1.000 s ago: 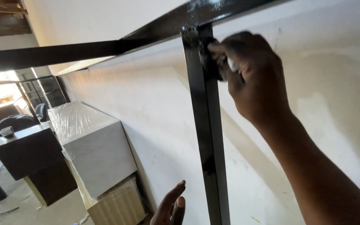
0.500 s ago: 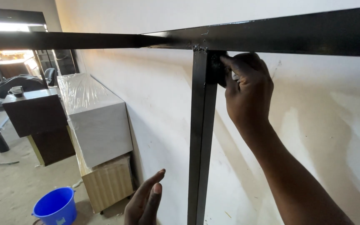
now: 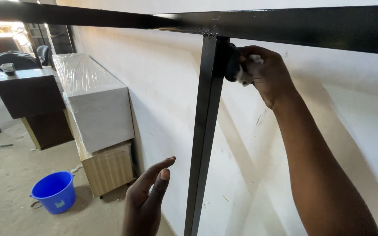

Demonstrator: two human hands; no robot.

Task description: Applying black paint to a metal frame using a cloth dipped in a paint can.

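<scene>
The right hand (image 3: 265, 74) is raised to the top of a black metal upright (image 3: 206, 131), just below the point where the upright meets a black horizontal rail (image 3: 294, 26) running across the upper part of the view. The fingers of this hand are curled closed around a small pad (image 3: 237, 70), dark on the side facing the metal and whitish toward the palm, and the pad is pressed against the right face of the upright. The left hand (image 3: 147, 196) is low in the near centre, just left of the upright and apart from it; it is open, fingers extended and held together, thumb raised, and it holds nothing. The upright and rail stand close in front of a white plastered wall (image 3: 162, 87) that recedes toward the far left. Along the foot of that wall, further away, a white cabinet wrapped in clear film (image 3: 95, 105) sits on a ribbed light-wood unit (image 3: 108, 168). A blue bucket (image 3: 54, 191) stands on the bare floor near the wood unit, at lower left. At far left is a dark brown desk (image 3: 27, 91) with a cup (image 3: 7, 67) on its top.
</scene>
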